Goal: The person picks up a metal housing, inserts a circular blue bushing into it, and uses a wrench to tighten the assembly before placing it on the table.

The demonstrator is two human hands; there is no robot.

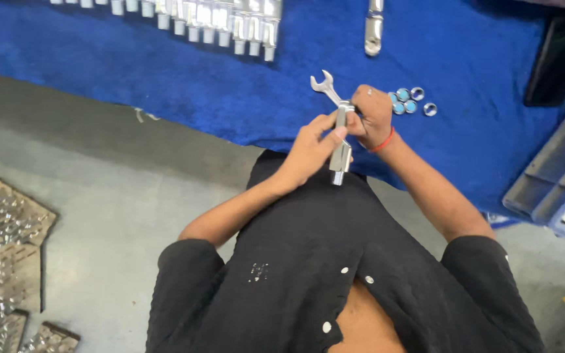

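Both forearms reach forward with elbows bent, the left hand and right hand brought together, fingers curled closed, a red band on the right wrist.

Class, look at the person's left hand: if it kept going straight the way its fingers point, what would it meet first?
The left hand points up-right at the metal fitting it already touches; just beyond lies the right hand gripping the wrench. Depth is unclear.

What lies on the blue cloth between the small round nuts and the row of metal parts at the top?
In the head view, only bare blue cloth separates the round nuts from the row of metal parts.
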